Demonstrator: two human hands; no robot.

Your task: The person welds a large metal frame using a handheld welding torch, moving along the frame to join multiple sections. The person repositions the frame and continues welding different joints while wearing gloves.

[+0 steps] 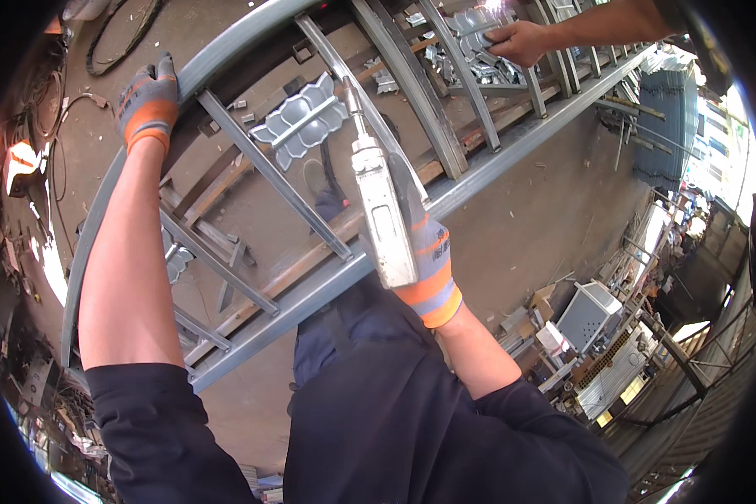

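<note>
Joining work seems in hand at centre, where the right hand [428, 265] grips a white handheld tool [384, 214], its tip near a crossbar [320, 42], and the next move calls for steady aim, the left hand [149, 105] (clasp unclear) on the upper-left curved rail [218, 59].

No legible text (glove print [442, 244] blurred)

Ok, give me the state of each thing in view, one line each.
Left hand: gloved, on curved rail.
Right hand: gloved, closed around power tool.
Power tool: held, pointing away from the wearer; running or not, can't tell.
Frame: crossed by several bars.
Ornament: seen between bars; fixed or loose, can't tell.
Other person's hand: bare, at second ornament.
</note>
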